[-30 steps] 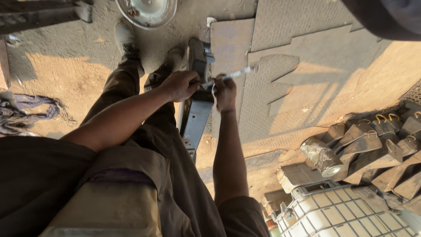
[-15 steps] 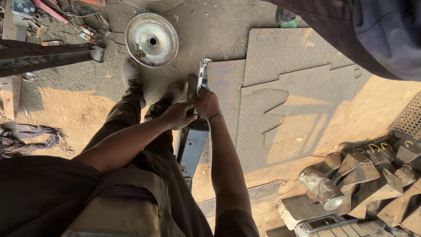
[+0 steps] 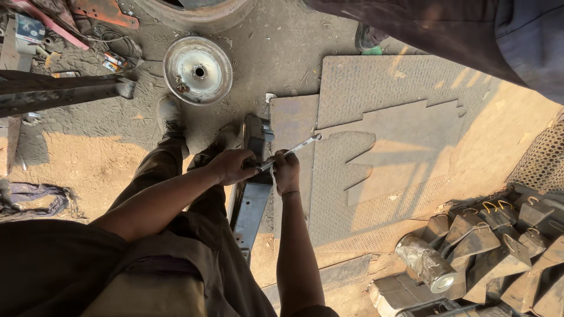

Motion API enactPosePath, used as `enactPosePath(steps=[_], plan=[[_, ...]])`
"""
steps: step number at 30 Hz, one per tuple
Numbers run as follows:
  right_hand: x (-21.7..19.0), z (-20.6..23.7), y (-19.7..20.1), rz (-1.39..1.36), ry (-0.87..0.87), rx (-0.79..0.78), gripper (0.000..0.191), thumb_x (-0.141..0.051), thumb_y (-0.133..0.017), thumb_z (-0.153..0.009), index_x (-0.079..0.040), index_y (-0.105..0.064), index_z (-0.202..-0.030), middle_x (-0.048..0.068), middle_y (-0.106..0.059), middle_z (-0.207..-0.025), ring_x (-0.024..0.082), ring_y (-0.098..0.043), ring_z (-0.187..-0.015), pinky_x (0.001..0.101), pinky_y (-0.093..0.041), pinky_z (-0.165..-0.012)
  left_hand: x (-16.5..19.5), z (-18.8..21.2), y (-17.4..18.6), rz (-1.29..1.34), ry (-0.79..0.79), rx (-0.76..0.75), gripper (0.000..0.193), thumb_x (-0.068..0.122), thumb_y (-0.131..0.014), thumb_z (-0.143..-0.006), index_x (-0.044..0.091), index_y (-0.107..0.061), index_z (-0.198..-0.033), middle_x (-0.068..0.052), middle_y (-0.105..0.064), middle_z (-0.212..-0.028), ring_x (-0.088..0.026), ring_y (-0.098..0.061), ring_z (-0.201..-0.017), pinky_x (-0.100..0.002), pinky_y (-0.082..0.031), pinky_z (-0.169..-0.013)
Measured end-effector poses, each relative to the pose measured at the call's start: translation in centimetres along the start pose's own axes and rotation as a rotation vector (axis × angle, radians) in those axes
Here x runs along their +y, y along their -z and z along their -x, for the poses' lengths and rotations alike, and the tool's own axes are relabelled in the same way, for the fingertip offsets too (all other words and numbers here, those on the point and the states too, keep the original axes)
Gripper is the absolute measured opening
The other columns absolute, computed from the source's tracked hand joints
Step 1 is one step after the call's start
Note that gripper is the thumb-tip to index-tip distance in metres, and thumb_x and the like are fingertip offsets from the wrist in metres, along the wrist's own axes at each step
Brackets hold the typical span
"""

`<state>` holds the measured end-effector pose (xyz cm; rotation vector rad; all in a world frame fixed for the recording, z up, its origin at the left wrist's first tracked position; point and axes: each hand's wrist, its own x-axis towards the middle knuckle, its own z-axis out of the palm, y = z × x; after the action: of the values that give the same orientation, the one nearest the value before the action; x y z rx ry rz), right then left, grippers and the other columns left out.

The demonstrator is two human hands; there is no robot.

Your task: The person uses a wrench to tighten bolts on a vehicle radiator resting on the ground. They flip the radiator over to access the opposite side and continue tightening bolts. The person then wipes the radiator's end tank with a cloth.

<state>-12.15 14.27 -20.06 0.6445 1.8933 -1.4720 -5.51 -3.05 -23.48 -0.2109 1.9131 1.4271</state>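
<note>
- The right hand [image 3: 286,171] is closed around the handle of a slim silver wrench [image 3: 292,150], which slants up and to the right from the fist, its far end over the grey plate beside it.
- The left hand [image 3: 233,165] is clamped on the top of a dark metal bar [image 3: 251,199], fingers curled over its edge, right where the near end of the wrench meets the bar.
- The two hands sit just beside each other, almost touching, both on the upper part of the bar.
- The bar stands on the ground between the person's legs and runs down towards the camera; its upper end carries a darker block [image 3: 257,134] near the shoes.
- One shoe [image 3: 169,114] is planted on the dirt to the left of the bar, the other [image 3: 229,136] just beside the bar's upper end.
- Grey textured metal plates [image 3: 382,88] lie flat on the ground to the right of the bar, overlapping one another.
- A round metal disc [image 3: 197,70] with a hole in the middle lies on the dirt beyond the shoes, well apart from the hands.
- A long dark beam [image 3: 64,94] lies on the left.
- At lower right is a heap of wedge-shaped metal pieces [image 3: 499,246] with a shiny can [image 3: 426,264] lying among them.
- Another person's clothing [image 3: 470,35] fills the upper right corner.
</note>
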Motion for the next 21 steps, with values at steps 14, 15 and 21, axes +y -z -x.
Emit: enactPosePath(steps=[14, 15, 21], plan=[[0.1, -0.3, -0.3, 0.265, 0.140, 0.132, 0.024, -0.022, -0.064, -0.094, 0.001, -0.068, -0.088, 0.013, -0.076, -0.080, 0.018, -0.068, -0.068, 0.0321, -0.052, -0.061, -0.4, -0.2, -1.4, -0.025, 0.007, 0.029, 0.034, 0.032, -0.067, -0.095, 0.008, -0.064, -0.119, -0.017, -0.072, -0.102, -0.033, -0.074, -0.092, -0.046, -0.056, -0.084], [1.0, 0.3, 0.4, 0.109, 0.047, 0.160, 0.023, -0.020, -0.065, -0.095, 0.001, -0.069, -0.088, 0.012, -0.075, -0.079, 0.015, -0.063, -0.065, 0.0308, -0.048, -0.058, -0.4, -0.2, -1.4, -0.041, -0.008, 0.038, 0.033, 0.032, -0.068, -0.095, 0.008, -0.065, -0.118, -0.017, -0.072, -0.102, -0.033, -0.073, -0.092, -0.047, -0.056, -0.083], [3.9, 1.8, 1.7, -0.316, -0.106, 0.148, 0.017, -0.017, -0.063, -0.102, 0.000, -0.064, -0.098, 0.002, -0.063, -0.075, 0.010, -0.056, -0.061, 0.0260, -0.046, -0.055, -0.5, -0.2, -0.9, -0.078, -0.092, 0.048, 0.035, 0.034, -0.069, -0.094, 0.009, -0.066, -0.117, -0.016, -0.073, -0.102, -0.033, -0.072, -0.096, -0.046, -0.055, -0.087]])
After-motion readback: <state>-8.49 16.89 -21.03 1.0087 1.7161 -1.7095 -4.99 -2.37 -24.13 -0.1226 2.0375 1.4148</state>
